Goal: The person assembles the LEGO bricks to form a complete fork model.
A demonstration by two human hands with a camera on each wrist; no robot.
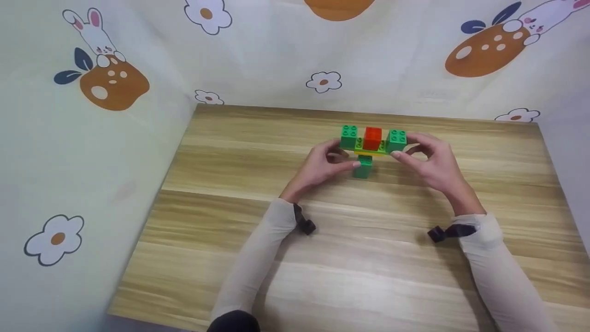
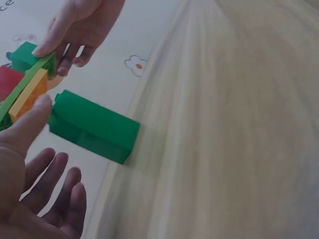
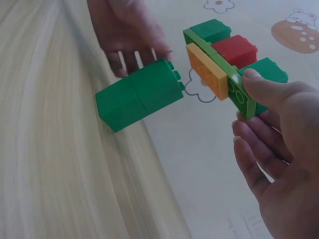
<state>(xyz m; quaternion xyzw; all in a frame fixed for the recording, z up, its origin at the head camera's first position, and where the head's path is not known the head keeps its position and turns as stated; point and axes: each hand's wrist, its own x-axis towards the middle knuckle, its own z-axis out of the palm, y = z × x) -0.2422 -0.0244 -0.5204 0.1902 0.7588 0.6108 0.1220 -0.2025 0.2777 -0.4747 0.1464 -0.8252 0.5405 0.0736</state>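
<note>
My right hand [image 1: 435, 163] pinches one end of a light green plate [image 3: 245, 101] between thumb and fingers. Two green bricks and a red brick [image 1: 372, 138] between them sit on top of the plate, and a yellow-orange plate [image 3: 207, 71] is fixed underneath. This assembly is held up over a stack of two green bricks [image 3: 139, 93], which stands upright on the table. In the right wrist view a gap shows between the stack's studs and the yellow-orange plate. My left hand [image 1: 320, 163] is beside the stack, fingers loosely spread, thumb close to its top.
The wood-grain table [image 1: 368, 267] runs back to a patterned cloth wall [image 1: 267, 60] just behind the bricks. More of the cloth rises along the left side. A small black camera [image 1: 306, 226] on a strap sits at my left wrist, another camera [image 1: 437, 234] at my right.
</note>
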